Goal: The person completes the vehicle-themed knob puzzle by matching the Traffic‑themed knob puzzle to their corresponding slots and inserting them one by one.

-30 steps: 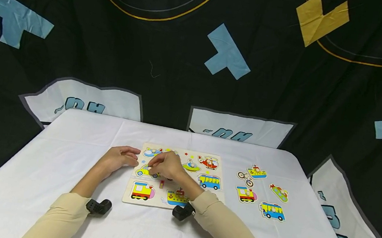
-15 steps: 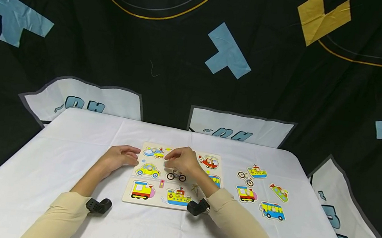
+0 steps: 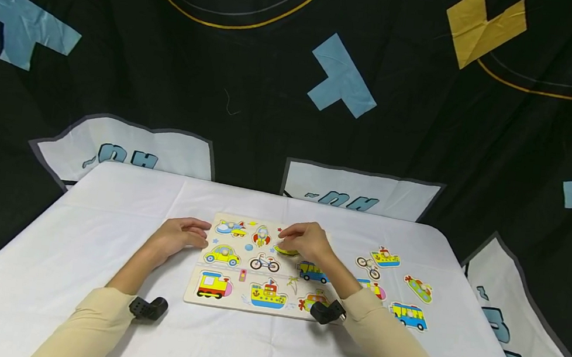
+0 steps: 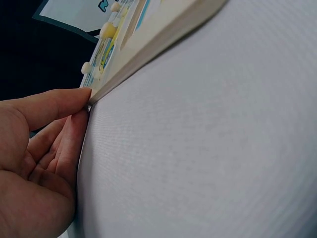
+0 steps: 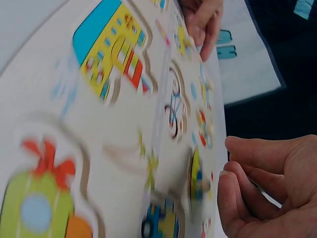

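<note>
A wooden peg puzzle board (image 3: 248, 280) with vehicle pictures lies on the white table. My left hand (image 3: 176, 239) rests at its left edge, fingertips touching the board's side; close up, the left wrist view shows those fingertips at the board's corner (image 4: 163, 37). Over the upper right part of the board hovers my right hand (image 3: 307, 243), fingers loosely bent and holding nothing. Just beside its fingertips is a yellow-green flying saucer piece (image 5: 195, 181) with a knob. A rocket piece (image 3: 262, 236), a car piece (image 3: 222, 254) and a plane piece (image 3: 231, 228) sit in the board.
Right of the board lie loose pieces: a ship (image 3: 385, 257), a bicycle (image 3: 368, 267), a submarine (image 3: 418, 288), a bus (image 3: 408, 315) and a train (image 3: 376, 289), partly hidden by the right sleeve. A black curtain (image 3: 262, 111) hangs behind the table.
My right hand has moved rightward across the board, from over the car past the rocket to the flying saucer, uncovering the rocket and bicycle pictures. The left hand stays in place.
</note>
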A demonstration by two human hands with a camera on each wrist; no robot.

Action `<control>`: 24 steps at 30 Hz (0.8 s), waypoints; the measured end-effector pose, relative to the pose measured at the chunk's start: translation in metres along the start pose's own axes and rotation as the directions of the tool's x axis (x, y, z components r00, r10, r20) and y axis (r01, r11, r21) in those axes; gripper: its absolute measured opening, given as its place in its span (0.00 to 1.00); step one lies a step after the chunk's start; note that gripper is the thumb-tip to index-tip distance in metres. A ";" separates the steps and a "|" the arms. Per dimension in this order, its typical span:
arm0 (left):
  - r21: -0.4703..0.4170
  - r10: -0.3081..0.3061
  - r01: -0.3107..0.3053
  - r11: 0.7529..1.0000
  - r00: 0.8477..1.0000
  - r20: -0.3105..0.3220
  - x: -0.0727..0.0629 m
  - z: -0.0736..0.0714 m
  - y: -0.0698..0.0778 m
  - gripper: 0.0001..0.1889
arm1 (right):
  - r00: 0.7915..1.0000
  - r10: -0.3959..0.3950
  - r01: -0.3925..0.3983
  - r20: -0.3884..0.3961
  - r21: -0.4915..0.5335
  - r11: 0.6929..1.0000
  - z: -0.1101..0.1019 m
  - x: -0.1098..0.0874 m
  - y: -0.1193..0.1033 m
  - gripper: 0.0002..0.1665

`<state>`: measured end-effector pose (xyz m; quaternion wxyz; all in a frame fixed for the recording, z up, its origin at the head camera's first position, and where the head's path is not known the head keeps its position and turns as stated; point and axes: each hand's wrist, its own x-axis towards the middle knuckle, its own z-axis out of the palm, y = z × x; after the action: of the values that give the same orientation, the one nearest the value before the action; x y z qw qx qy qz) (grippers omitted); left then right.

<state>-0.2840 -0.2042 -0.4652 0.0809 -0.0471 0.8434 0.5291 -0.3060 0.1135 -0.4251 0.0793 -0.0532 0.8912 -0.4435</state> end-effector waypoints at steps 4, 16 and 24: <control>-0.003 0.001 -0.001 1.000 1.000 -0.004 0.001 0.000 -0.001 0.27 | 0.998 0.038 -0.039 -0.043 -0.024 0.999 -0.013 -0.003 0.009 0.10; 0.003 0.001 -0.001 1.000 1.000 0.006 -0.001 0.000 0.003 0.27 | 0.990 0.058 -0.066 -0.129 -0.058 0.996 -0.052 -0.015 0.041 0.12; 0.002 -0.002 0.002 1.000 1.000 0.007 -0.001 -0.001 0.002 0.27 | 0.987 0.073 -0.084 -0.142 -0.079 0.993 -0.082 -0.022 0.059 0.14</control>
<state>-0.2838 -0.2046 -0.4628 0.0846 -0.0460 0.8435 0.5284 -0.3008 0.2168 -0.4216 0.0322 0.0096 0.9140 -0.4043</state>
